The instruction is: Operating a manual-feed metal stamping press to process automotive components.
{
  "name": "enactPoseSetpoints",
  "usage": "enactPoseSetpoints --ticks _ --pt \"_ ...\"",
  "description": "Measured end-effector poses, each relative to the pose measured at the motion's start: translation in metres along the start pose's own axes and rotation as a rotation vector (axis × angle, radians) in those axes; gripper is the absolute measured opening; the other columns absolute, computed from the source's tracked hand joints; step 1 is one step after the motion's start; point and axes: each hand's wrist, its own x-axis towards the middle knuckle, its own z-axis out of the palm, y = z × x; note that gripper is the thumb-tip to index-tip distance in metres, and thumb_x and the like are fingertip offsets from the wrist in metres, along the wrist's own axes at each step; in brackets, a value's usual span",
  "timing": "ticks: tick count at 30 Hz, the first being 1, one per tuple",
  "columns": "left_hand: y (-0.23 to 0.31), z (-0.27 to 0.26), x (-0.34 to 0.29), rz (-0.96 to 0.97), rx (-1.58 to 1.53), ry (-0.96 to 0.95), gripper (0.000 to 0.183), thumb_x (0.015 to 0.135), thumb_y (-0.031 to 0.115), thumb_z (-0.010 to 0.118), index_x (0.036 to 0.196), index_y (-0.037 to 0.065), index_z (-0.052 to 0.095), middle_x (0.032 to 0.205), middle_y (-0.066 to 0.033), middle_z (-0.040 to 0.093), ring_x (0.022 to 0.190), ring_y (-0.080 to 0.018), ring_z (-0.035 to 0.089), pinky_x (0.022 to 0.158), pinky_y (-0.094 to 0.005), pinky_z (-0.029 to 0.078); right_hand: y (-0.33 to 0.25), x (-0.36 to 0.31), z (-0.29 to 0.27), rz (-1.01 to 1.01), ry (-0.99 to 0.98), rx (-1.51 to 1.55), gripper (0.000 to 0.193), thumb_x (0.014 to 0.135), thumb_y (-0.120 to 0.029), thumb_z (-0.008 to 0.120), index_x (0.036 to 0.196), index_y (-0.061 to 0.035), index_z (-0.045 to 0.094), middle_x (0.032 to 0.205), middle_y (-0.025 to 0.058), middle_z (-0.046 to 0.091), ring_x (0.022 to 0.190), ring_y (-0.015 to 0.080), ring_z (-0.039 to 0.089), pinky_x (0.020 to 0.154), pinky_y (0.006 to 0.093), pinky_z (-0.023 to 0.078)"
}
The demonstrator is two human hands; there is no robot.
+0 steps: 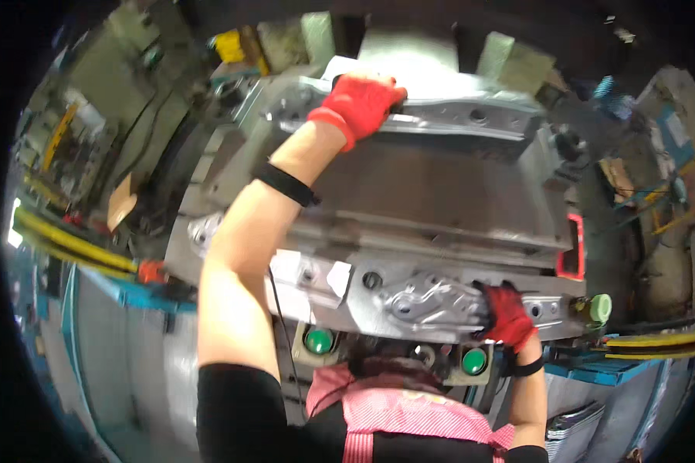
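My left hand (pixel 361 104), in a red glove, reaches to the far side of the press bed. Its fingers curl over a long stamped metal part (pixel 471 116) that lies crosswise there. At the near edge, my right hand (pixel 508 315), in a red glove with dark fingers, grips the right part of a smaller stamped metal piece (pixel 428 305) with raised ribs and round holes. That piece lies flat on the near ledge, and its underside is hidden.
Between the two parts stretches the brown metal die block (pixel 440 185). Two green push buttons (pixel 319 340) sit below the near ledge. White papers (pixel 289 282) lie left of the smaller piece. A red frame (pixel 575 247) stands at right, and yellow rails (pixel 77 243) flank both sides.
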Motion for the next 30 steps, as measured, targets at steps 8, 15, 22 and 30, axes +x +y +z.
enactPoseSetpoints --ticks 8,15,22,30 --pt "-0.047 -0.063 -0.192 0.03 -0.068 -0.465 0.037 0.065 0.004 0.064 0.101 0.015 0.061 0.095 -0.0048 0.059 0.096 -0.027 0.055 0.083 -0.0369 0.043 -0.004 0.002 -0.003 0.076 -0.056 -0.079 0.113 0.041 -0.04 0.081 0.137 -0.0084 0.029 0.129 0.0185 0.04 0.123 0.0352 0.035 0.106 0.0466 0.022" --pt "-0.05 -0.01 -0.283 -0.055 -0.089 -0.656 0.035 0.067 0.008 0.062 0.101 0.018 0.063 0.095 -0.0056 0.06 0.097 -0.0257 0.055 0.088 -0.0383 0.041 0.012 0.004 -0.002 0.047 -0.12 0.062 0.109 0.048 -0.037 0.081 0.139 -0.0107 0.028 0.126 0.0192 0.044 0.118 0.0376 0.038 0.104 0.0466 0.025" --pt "-0.033 0.05 -0.33 -0.262 -0.109 -0.526 0.051 0.068 0.009 0.062 0.116 0.023 0.058 0.129 -0.016 0.046 0.118 -0.0318 0.043 0.101 -0.0436 0.032 -0.024 -0.008 -0.034 0.088 0.127 -0.023 0.104 0.043 -0.032 0.083 0.134 -0.0106 0.037 0.123 0.0165 0.048 0.116 0.0356 0.042 0.102 0.0455 0.028" --pt "0.012 0.018 -0.348 -0.702 -0.327 0.02 0.062 0.07 0.019 0.068 0.129 0.016 0.048 0.134 -0.0185 0.039 0.123 -0.0397 0.035 0.104 -0.0498 0.024 -0.094 0.152 -0.131 -0.025 0.75 -0.442 0.092 0.049 -0.03 0.081 0.13 -0.0155 0.04 0.121 0.011 0.045 0.116 0.0293 0.041 0.101 0.0467 0.026"
